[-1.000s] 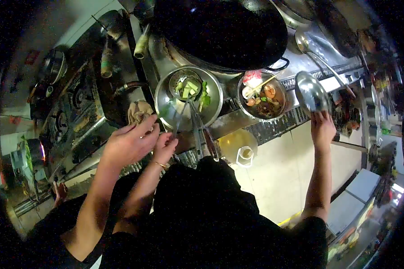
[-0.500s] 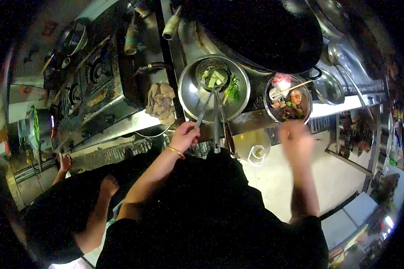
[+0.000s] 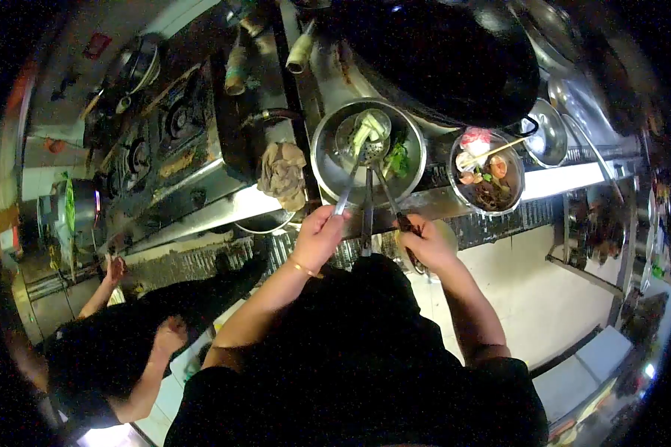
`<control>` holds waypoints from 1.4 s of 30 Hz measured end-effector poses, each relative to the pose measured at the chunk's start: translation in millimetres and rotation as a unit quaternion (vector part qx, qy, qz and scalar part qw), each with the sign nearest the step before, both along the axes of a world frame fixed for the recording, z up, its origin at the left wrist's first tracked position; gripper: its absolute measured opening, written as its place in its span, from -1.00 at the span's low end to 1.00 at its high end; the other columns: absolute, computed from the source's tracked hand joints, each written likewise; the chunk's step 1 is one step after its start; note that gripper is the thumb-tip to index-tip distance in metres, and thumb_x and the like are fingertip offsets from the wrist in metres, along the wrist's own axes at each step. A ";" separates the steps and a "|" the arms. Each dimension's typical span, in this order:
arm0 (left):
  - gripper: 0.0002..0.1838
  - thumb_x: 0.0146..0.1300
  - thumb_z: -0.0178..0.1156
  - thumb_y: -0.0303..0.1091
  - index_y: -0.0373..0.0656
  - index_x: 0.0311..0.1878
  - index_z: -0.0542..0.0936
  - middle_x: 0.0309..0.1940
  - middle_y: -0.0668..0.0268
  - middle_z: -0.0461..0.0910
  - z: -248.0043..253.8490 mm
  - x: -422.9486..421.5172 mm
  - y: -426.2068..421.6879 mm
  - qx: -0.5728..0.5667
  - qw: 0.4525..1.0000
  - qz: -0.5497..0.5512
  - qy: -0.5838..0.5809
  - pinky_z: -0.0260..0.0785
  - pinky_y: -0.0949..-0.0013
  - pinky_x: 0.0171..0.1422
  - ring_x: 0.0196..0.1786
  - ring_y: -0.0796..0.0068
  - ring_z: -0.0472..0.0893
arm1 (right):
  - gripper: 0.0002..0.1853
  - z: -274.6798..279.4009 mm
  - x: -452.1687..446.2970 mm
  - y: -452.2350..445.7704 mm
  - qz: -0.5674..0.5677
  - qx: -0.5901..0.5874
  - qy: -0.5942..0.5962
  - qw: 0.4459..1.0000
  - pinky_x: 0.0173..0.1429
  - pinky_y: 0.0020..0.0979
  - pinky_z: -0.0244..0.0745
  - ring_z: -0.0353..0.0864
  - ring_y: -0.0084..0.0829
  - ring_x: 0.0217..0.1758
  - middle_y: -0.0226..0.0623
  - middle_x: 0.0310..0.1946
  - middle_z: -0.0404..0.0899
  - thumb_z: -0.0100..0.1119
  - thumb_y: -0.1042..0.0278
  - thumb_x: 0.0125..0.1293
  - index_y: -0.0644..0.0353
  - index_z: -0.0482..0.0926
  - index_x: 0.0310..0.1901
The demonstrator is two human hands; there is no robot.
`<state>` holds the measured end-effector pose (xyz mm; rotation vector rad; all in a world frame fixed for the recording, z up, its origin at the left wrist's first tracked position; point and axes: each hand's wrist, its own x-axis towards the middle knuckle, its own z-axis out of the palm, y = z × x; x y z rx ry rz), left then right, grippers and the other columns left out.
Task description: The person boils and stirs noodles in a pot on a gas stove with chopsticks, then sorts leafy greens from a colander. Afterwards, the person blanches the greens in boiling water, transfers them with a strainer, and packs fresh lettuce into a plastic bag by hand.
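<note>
A wide metal bowl (image 3: 323, 167) holds pale green vegetable pieces (image 3: 369, 132) on a ladle, with green leaves (image 3: 398, 159) at its right side. My left hand (image 3: 320, 237), with a bracelet at the wrist, is closed on the ladle's metal handle (image 3: 345, 195). A dark utensil handle (image 3: 406, 223) is in the closed fingers of my right hand (image 3: 427, 241); its metal shaft reaches into the bowl. Between my hands another metal handle (image 3: 367, 216) leans over the bowl's front rim, touched by neither.
A large black wok (image 3: 447, 59) stands behind. To the right sit a bowl of scraps (image 3: 492, 190) with a stick across it and a metal bowl (image 3: 548, 138). A crumpled cloth (image 3: 282, 173) lies left, near burners (image 3: 177, 119). A co-worker's hand (image 3: 171, 335) shows lower left.
My right hand has left the metal bowl at the right and come to the dark handle. The pale vegetable pieces have shifted onto the ladle. The co-worker's hands have withdrawn from beside my left hand.
</note>
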<state>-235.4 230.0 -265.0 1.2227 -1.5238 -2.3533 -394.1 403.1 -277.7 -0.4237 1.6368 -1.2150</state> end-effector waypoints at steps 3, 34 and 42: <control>-0.83 0.32 0.00 -0.42 -0.16 -0.10 0.53 -0.64 0.59 0.31 34.8 0.6 12.1 -0.135 0.987 -0.086 0.016 0.06 0.64 -0.56 -0.61 0.81 0.23 | -0.76 14.6 -9.3 25.0 0.059 0.033 0.100 0.993 -0.38 -0.56 0.25 0.33 -0.69 -0.47 -0.57 -0.53 0.42 0.06 0.42 0.08 0.23 0.56 -0.18; -0.79 0.31 0.01 -0.42 -0.24 -0.05 0.51 -0.49 0.52 0.39 -10.0 41.0 2.2 -0.331 0.940 -0.076 -0.014 0.21 0.60 -0.40 -0.48 0.74 0.32 | -0.46 28.3 6.4 186.1 -0.129 0.287 0.636 0.705 -0.37 -0.21 0.50 0.56 -0.10 -0.44 -0.11 -0.37 0.56 0.16 0.46 0.03 0.11 0.34 0.13; -0.80 0.26 -0.02 -0.45 -0.09 -0.10 0.53 -0.66 0.45 0.36 -32.4 12.3 -8.8 0.067 0.995 0.060 -0.036 0.08 0.54 -0.65 -0.72 0.62 0.28 | -0.44 17.8 22.9 64.6 -0.026 -0.016 0.344 0.939 0.01 -0.15 0.45 0.55 0.01 -0.05 0.07 -0.09 0.53 0.18 0.28 0.13 0.24 0.30 0.17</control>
